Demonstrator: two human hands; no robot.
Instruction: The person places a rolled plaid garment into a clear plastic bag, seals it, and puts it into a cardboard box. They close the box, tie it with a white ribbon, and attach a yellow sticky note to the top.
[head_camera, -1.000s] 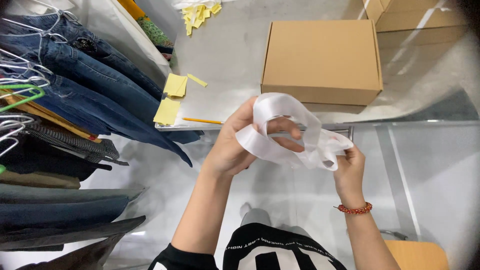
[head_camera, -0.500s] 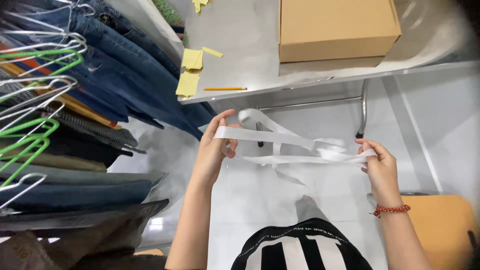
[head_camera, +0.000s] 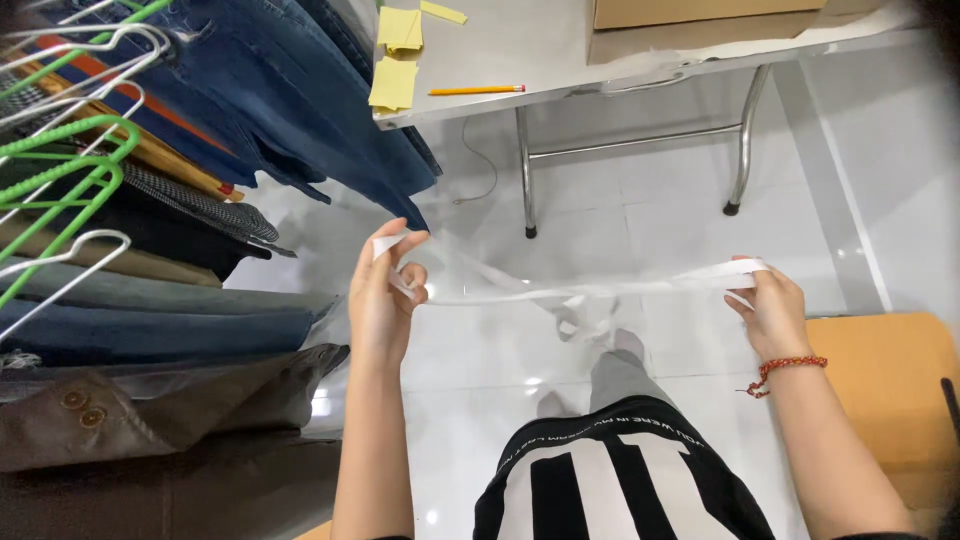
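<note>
A long white ribbon-like strip (head_camera: 560, 290) is stretched between my two hands at waist height. My left hand (head_camera: 385, 295) pinches one end between thumb and fingers. My right hand (head_camera: 770, 305), with a red bead bracelet on its wrist, grips the other end. A loose loop of the strip hangs down in the middle. Below the hands are my black and white shirt and the shiny white floor.
Jeans and other garments on hangers (head_camera: 150, 200) fill the left side. A metal-legged table (head_camera: 640, 60) stands ahead with yellow paper slips (head_camera: 395, 80), an orange pencil (head_camera: 478, 90) and a cardboard box (head_camera: 700, 10). An orange stool (head_camera: 890, 380) is at the right.
The bunched white strip has been pulled out straight, my hands moving wide apart and lower. The view has tipped down, so the table and box have slid toward the top.
</note>
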